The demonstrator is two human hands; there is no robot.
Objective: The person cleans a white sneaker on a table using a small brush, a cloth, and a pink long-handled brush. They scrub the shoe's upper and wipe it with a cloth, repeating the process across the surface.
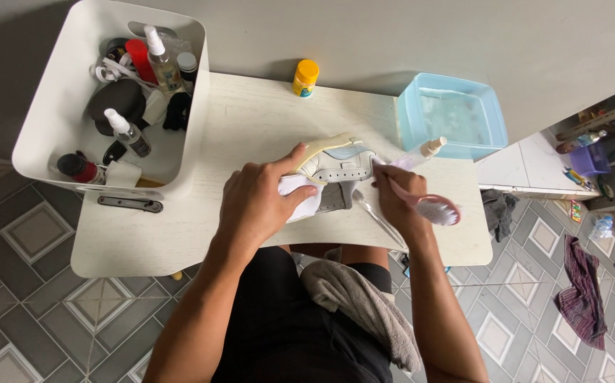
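The head view looks straight down on two bare hands at work over a white shoe (332, 170) near the middle of a pale bench (250, 120). The fingers (289, 195) of the left hand (258, 202) are curled tight around the heel end of the shoe, the thumb laid along its cream sole edge, a grip that seems meant to pin the shoe on its side so it cannot slide. The right hand (396, 195) has its fingers closed on the handle of a pink brush (431, 206), whose white bristles point away from the shoe, toward the bench's right edge; the fingertips themselves sit against the shoe's upper. A thin spray bottle (421, 152) lies just beyond the right hand, between shoe and a light blue basin (456, 113) that stands at the far right corner and appears to hold water, near enough for dipping. A small bottle with a yellow cap (305, 78) stands upright at the bench's back edge, apart from the shoe. On the left end sits a white tub (52, 106) crowded with spray bottles, dark cloths and other small containers, kept together out of the working space. A grey towel (364, 305) is draped across the person's lap, below the bench. The floor (31, 284) is grey patterned tile, with a dark cloth lying on it at the right.
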